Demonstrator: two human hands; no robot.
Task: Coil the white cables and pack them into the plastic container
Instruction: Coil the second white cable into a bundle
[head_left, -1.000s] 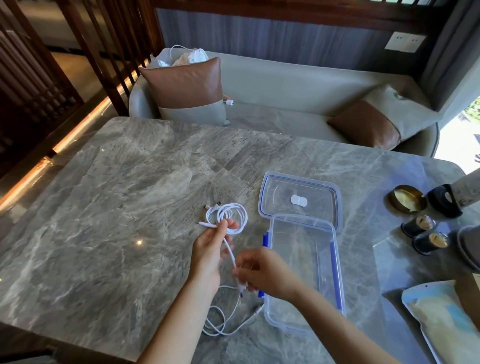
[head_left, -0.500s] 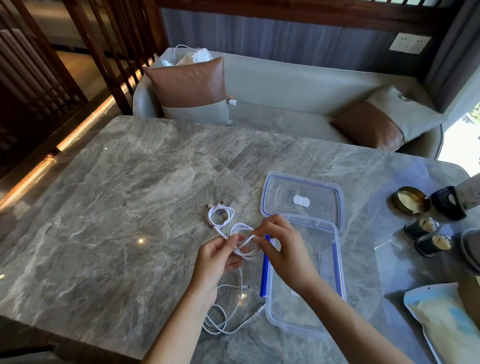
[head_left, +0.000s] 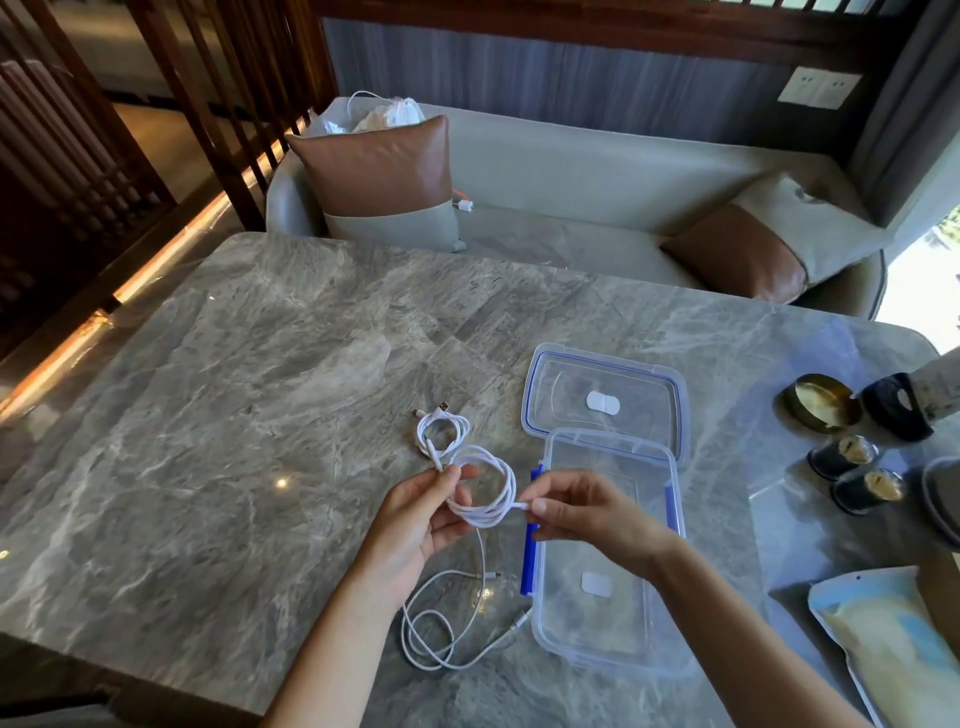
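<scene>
Your left hand (head_left: 415, 525) is closed loosely on one side of a white cable coil (head_left: 480, 491), thumb and fingers pinching the gathered loops where they cross. Keep that pinch firm; in my judgement the loops will spring apart if it slackens, since the cord looks smooth, thin and rubbery. A smaller coiled cable (head_left: 441, 428) lies on the tabletop (head_left: 234, 415) just beyond your left hand, its plug ends pointing away from you. A third loose cable (head_left: 447, 623) sprawls in open curves near the tabletop edge below your hands, one strand rising toward the held coil; whether it is the coil's own tail, I cannot tell.

Your right hand (head_left: 582, 514) is nearly closed, fingertips pinching the white connector end at the coil's right side. Judged best: wrap or tuck that end around the bundle once, keeping the loops the same width, so the coil lies flat.

The plastic container (head_left: 608, 660) sits just right of your hands, clear, rectangular, round-cornered, with blue side latches, and holds no cable yet. Its clear lid (head_left: 602, 364) rests just beyond it, blue-sealed. The tabletop is polished grey veined stone, so a released coil may slide.
</scene>
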